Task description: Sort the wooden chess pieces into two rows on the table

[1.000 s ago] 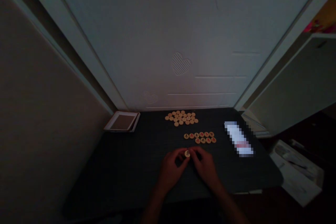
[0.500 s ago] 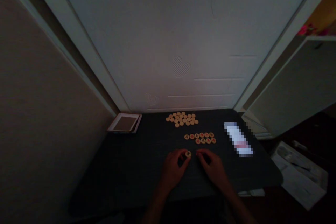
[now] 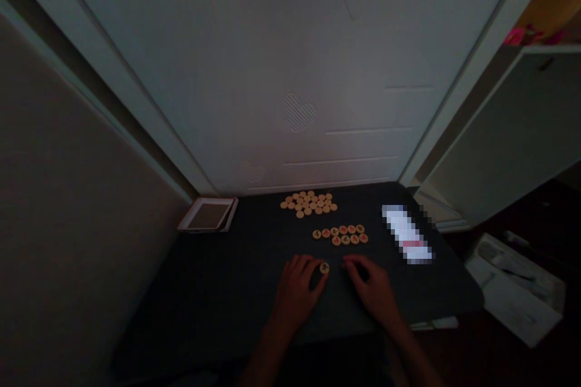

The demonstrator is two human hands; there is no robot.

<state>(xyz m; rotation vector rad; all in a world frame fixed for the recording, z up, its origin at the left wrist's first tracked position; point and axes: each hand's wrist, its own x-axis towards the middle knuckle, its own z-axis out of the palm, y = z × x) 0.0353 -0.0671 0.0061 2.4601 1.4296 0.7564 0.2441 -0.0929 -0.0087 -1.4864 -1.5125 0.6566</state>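
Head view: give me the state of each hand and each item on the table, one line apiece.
Single piece, marked face up; resting or lifted, unclear
Left hand, grip closed on that piece
Right hand, fingers bent, nothing visible in its grip
Two-row pieces, flat, marked faces up
Clustered pieces, flat, no clear markings visible
Boxlike item, lying flat
Pixelated item, state unreadable

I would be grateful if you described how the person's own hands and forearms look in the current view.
The left hand and right hand are both ungloved, with no ring that can be made out. No sleeve, watch or bracelet shows on the left forearm or right forearm. The light is too dim for finer detail.
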